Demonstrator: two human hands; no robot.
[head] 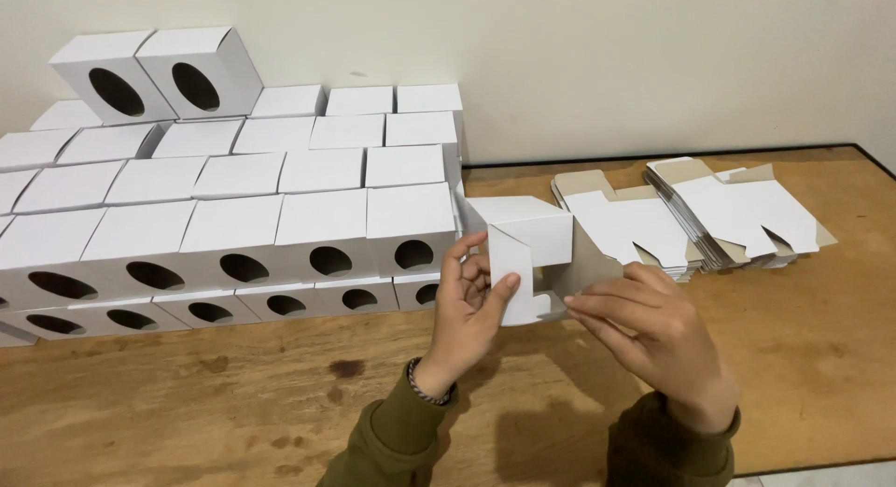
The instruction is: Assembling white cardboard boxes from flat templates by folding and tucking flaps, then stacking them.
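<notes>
A half-folded white cardboard box (527, 239) with a grey inside is held up above the wooden table (233, 403) by both hands. My left hand (471, 310) grips its left side flap, thumb on the front of the flap. My right hand (653, 333) holds the lower right edge with its fingertips. Both arms wear olive green sleeves, and a bead bracelet sits on the left wrist.
Rows of folded white boxes with oval holes (233, 235) are stacked against the wall at the left, two more tilted on top (154, 71). Two piles of flat unfolded box blanks (625, 221) (747, 211) lie at the back right. The table's front edge runs bottom right.
</notes>
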